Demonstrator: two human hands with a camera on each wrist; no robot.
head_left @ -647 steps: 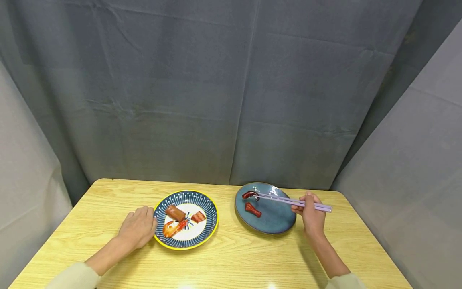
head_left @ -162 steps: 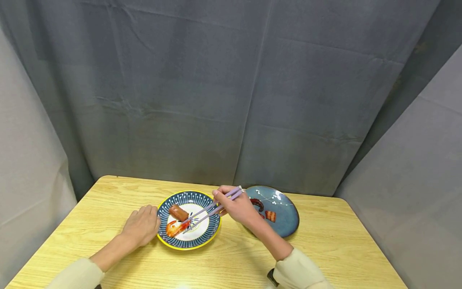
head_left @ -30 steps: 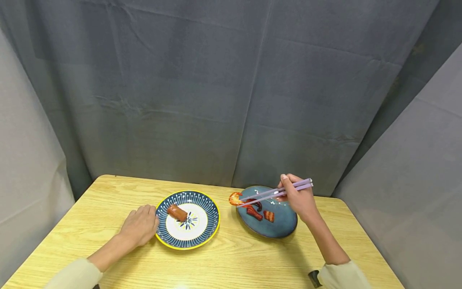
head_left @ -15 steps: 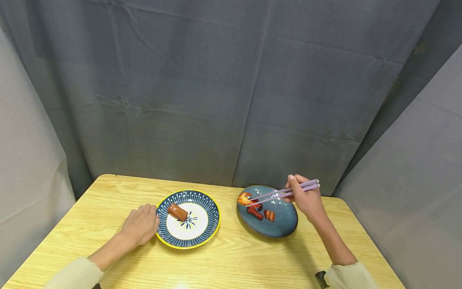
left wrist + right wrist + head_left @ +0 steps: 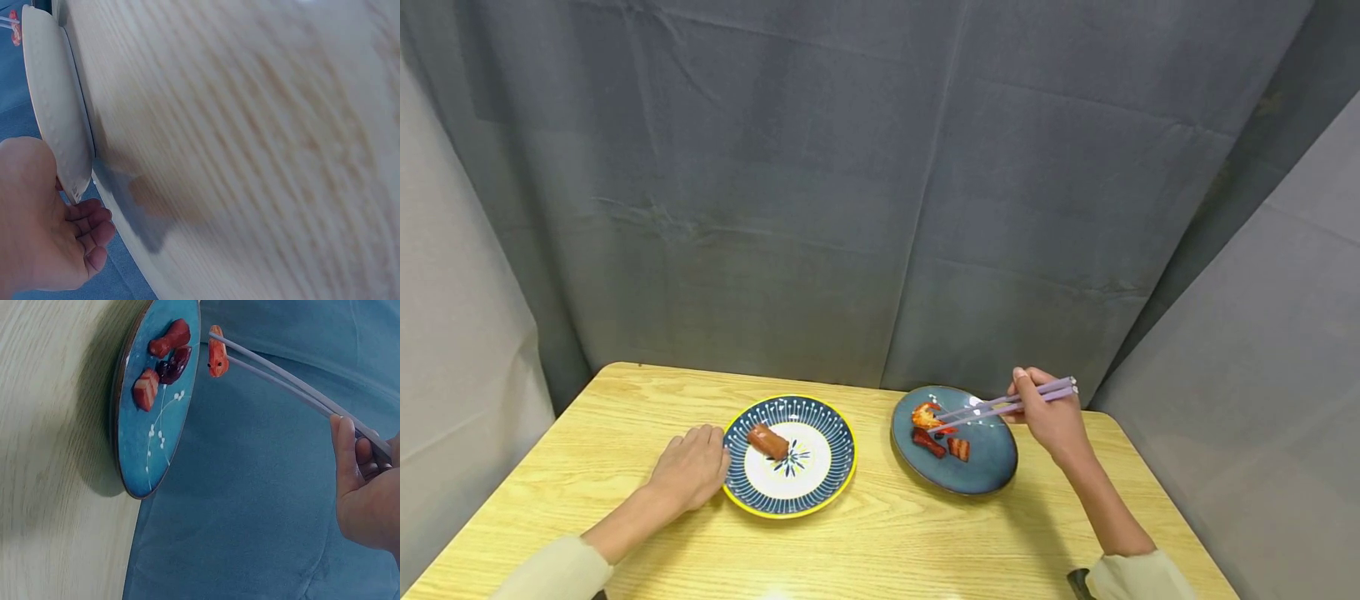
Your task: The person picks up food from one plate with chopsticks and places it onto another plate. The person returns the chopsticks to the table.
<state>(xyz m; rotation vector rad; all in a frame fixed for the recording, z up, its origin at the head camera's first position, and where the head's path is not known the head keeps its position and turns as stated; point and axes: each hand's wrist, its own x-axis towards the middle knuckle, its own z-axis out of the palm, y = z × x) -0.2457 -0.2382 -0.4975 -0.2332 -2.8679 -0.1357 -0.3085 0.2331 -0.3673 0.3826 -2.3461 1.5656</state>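
My right hand (image 5: 1051,418) holds a pair of lavender chopsticks (image 5: 1000,406), which pinch an orange shrimp (image 5: 217,353) near their tips. The right wrist view shows the shrimp raised above the blue plate (image 5: 981,471). That plate bears a red drumstick-shaped piece (image 5: 170,339), a dark red curved piece (image 5: 175,365) and a striped meat chunk (image 5: 145,389); in the head view, shrimp and chopsticks overlap the curved piece. My left hand (image 5: 688,471) grips the left rim of a yellow-edged patterned plate (image 5: 838,467), its fingers curled at the edge. A brown sausage-like piece (image 5: 767,442) lies on it.
Both plates stand apart on a light wooden table (image 5: 880,542). A dark grey curtain (image 5: 775,208) hangs behind the table's back edge, and pale cloth (image 5: 1262,375) flanks the right side.
Earlier the meat chunk, then the shrimp, left the patterned plate; the chunk now lies on the blue one. Within the last second, chopsticks and shrimp moved right over the blue plate. Left hand stayed.
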